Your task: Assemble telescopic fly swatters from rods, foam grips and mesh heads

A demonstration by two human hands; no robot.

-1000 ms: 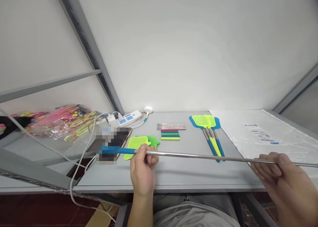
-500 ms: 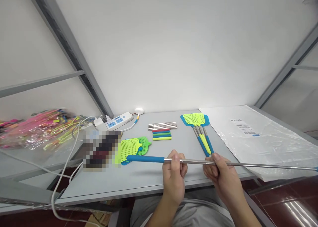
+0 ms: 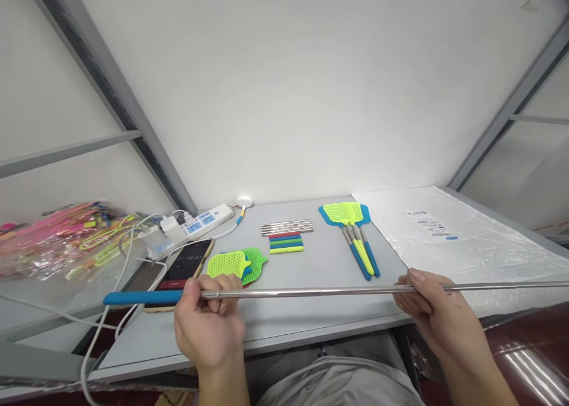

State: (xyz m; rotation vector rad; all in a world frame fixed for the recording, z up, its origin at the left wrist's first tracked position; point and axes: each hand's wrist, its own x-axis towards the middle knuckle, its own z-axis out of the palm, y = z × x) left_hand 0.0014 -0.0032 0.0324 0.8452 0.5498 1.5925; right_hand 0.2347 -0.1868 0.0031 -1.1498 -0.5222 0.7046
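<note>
An extendable fly swatter (image 3: 320,291) spans the front of the table, its metal rod drawn out long and its blue grip at the left. Its far end runs out of view at the right. My left hand (image 3: 210,320) is closed round the rod just beside the grip. Farther along, my right hand (image 3: 438,311) pinches the same rod between thumb and fingers. Beyond the rod lie loose swatter heads (image 3: 226,265), yellow-green, green and blue. Coloured grip sleeves (image 3: 287,245) lie in a stack below several metal rods (image 3: 287,227). Assembled fly swatters (image 3: 362,249) are fanned out right of centre.
A white plastic bag (image 3: 427,234) with a label covers the table's right side. At the left are a phone (image 3: 186,264), a power strip (image 3: 207,219) with white cables, and bagged colourful items (image 3: 84,234). Grey metal frame posts (image 3: 146,151) flank the table.
My hands have moved apart, left hand leftward and right hand rightward, and the rod between them is longer. The blue grip has shifted left, over the phone. The view has shifted slightly.
</note>
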